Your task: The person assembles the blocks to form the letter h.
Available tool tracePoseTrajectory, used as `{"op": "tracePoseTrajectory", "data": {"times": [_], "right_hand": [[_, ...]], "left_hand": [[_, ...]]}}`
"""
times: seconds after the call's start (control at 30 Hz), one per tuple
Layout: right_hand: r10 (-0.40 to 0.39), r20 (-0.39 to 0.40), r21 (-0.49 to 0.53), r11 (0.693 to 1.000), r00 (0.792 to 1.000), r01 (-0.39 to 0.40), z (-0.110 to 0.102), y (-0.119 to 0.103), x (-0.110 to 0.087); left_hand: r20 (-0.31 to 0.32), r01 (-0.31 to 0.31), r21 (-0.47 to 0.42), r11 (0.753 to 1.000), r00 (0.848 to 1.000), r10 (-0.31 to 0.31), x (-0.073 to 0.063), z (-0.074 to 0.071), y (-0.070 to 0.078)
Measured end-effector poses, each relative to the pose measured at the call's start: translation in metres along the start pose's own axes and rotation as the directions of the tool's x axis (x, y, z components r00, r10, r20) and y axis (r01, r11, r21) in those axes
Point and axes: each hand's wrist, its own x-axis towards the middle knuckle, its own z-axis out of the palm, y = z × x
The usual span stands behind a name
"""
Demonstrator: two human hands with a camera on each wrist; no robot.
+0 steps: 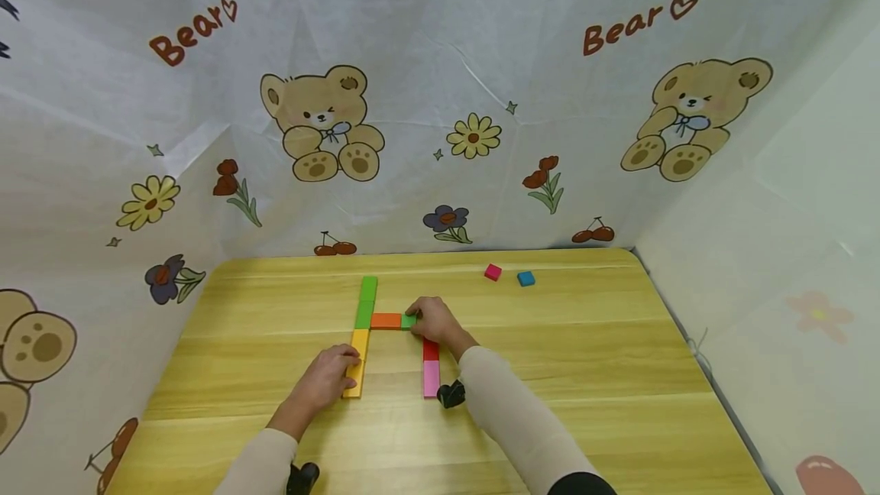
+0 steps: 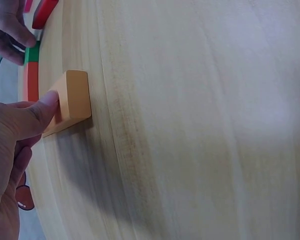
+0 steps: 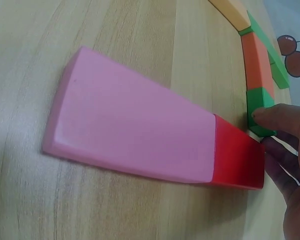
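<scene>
My left hand [image 1: 321,379] pinches the yellow block [image 2: 79,95] at the near end of a column, thumb on one side and fingers on the other. Above it in that column come another yellow block [image 1: 360,340] and two green blocks [image 1: 367,302]. An orange block [image 1: 386,321] extends rightward from the column. At its right end, my right hand [image 1: 438,322] grips a small green block [image 3: 259,100] between thumb and fingers. Just below that hand, a red block [image 3: 238,155] lies end to end with a longer pink block [image 3: 135,120], their corner close to the green one.
A crimson cube [image 1: 493,272] and a blue block [image 1: 525,279] lie near the back edge of the wooden table [image 1: 584,342]. Behind it hangs a white cloth [image 1: 412,75] printed with bears and flowers. Another pale sheet [image 1: 770,250] borders the right side.
</scene>
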Motion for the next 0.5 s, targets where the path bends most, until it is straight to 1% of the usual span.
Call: {"op": "tracePoseTrajectory", "data": {"times": [0.33,0.4,0.5], "right_hand": [[-0.028,-0.016,0.007,1.0,0.999,0.029,0.0,0.002,0.0],[-0.035,-0.021,0.022,0.999,0.999,0.035,-0.003,0.003,-0.001],[-0.038,-0.048,0.041,0.998,0.998,0.04,-0.011,0.007,-0.002]], "left_hand": [[0.001,0.001,-0.004,1.0,1.0,-0.001,0.001,0.001,-0.002],[0.006,0.004,-0.01,1.0,1.0,-0.004,0.001,0.0,-0.001],[0.004,0.004,-0.011,1.0,1.0,-0.004,0.001,0.0,-0.002]]}}
